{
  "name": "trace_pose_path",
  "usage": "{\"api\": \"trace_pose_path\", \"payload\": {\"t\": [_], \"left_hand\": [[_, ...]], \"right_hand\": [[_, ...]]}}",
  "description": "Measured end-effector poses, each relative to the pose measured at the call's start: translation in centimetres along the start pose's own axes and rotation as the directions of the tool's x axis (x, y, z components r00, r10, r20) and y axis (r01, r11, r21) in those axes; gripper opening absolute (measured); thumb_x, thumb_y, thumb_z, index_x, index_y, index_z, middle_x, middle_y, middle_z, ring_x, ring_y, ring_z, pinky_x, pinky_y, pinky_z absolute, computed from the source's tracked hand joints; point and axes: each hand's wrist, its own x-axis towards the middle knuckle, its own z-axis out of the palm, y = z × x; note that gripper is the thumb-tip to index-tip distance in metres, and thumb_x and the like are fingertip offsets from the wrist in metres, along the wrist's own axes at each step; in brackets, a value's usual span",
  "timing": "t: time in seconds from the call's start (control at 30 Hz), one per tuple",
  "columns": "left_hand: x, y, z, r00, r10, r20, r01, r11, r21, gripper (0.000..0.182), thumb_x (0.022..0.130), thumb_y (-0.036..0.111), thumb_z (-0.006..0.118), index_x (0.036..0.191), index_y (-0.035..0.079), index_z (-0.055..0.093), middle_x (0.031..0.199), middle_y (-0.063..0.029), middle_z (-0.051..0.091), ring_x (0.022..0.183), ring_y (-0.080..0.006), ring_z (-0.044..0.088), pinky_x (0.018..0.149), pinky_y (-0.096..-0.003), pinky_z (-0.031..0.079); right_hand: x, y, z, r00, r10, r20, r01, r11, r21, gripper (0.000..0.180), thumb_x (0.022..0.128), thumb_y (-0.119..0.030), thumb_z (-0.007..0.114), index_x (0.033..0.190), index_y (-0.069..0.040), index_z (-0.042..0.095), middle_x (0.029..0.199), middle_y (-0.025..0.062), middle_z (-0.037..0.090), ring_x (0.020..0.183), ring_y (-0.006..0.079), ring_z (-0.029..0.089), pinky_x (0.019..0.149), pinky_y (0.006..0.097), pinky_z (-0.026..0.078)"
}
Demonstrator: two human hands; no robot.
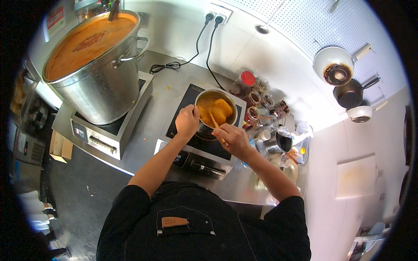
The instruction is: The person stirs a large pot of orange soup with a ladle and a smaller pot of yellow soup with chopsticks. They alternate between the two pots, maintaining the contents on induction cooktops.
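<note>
A small metal saucepan [235, 115] holding a thick orange-yellow mass sits on an induction cooker [183, 112] in front of me. My left hand [188, 120] is closed at the pan's left edge; the part it grips, likely the handle, is hidden under the fingers. In my right hand [232, 137] is a wooden stick-like utensil [214, 120], its far end in the orange mass and its near end showing below my fingers. Part of the mass stands up in a lump at the right of the pan.
At the left, a large steel stockpot [101, 84] of orange liquid stands on another induction cooker [98, 143]. Glass jars [253, 98], a metal container [274, 143] and bottles crowd the right. Two black cables [199, 42] run from wall sockets. Pans [333, 65] hang on the pegboard wall.
</note>
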Motion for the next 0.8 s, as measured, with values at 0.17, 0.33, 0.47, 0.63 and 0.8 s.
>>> {"api": "trace_pose_path", "payload": {"t": [0.17,0.33,0.47,0.63,0.8], "left_hand": [[0.1,0.1,-0.1,1.000,-0.005,0.013,0.005,1.000,0.013,0.026,0.089,0.021,0.051,0.071,0.004,0.050,0.073,-0.0132,0.059,0.072,-0.0352,0.056,0.061,-0.0463,0.046],[0.0,0.3,-0.2,1.000,-0.021,0.019,0.021,1.000,0.008,0.026,0.089,0.022,0.051,0.071,0.004,0.050,0.073,-0.0130,0.059,0.073,-0.0353,0.056,0.062,-0.0464,0.046],[0.0,0.3,-0.2,0.999,-0.044,0.026,0.044,0.999,0.007,0.026,0.089,0.022,0.051,0.071,0.004,0.050,0.073,-0.0128,0.059,0.073,-0.0353,0.056,0.062,-0.0465,0.046],[-0.1,0.2,-0.2,0.999,-0.037,0.011,0.037,0.999,0.005,0.026,0.089,0.023,0.051,0.071,0.004,0.050,0.073,-0.0125,0.059,0.073,-0.0354,0.056,0.062,-0.0467,0.046],[-0.1,0.0,0.0,1.000,-0.006,-0.010,0.006,1.000,-0.004,0.026,0.089,0.023,0.052,0.072,0.004,0.050,0.072,-0.0124,0.057,0.072,-0.0353,0.056,0.060,-0.0465,0.045]], "right_hand": [[0.1,-0.1,-0.9,0.999,0.029,-0.040,-0.028,0.999,0.044,0.012,0.081,-0.013,0.066,0.086,-0.008,0.056,0.074,0.0067,0.054,0.064,0.0252,0.060,0.053,0.0352,0.049],[1.2,-0.1,-1.6,0.993,0.026,-0.111,-0.017,0.997,0.081,0.008,0.079,-0.005,0.066,0.087,-0.005,0.062,0.076,0.0089,0.060,0.062,0.0243,0.061,0.052,0.0309,0.048],[3.0,0.5,-1.7,0.985,0.033,-0.169,-0.012,0.992,0.126,0.009,0.078,-0.004,0.066,0.087,-0.004,0.062,0.077,0.0096,0.061,0.062,0.0257,0.061,0.054,0.0310,0.048],[4.7,2.5,-2.9,0.941,0.205,-0.271,-0.156,0.969,0.193,0.006,0.081,-0.005,0.064,0.086,-0.003,0.063,0.075,0.0109,0.062,0.061,0.0247,0.061,0.055,0.0301,0.047],[2.7,3.5,-4.6,0.853,0.399,-0.337,-0.333,0.912,0.239,0.007,0.085,-0.009,0.063,0.084,-0.002,0.062,0.069,0.0090,0.060,0.056,0.0195,0.061,0.051,0.0278,0.046]]}}
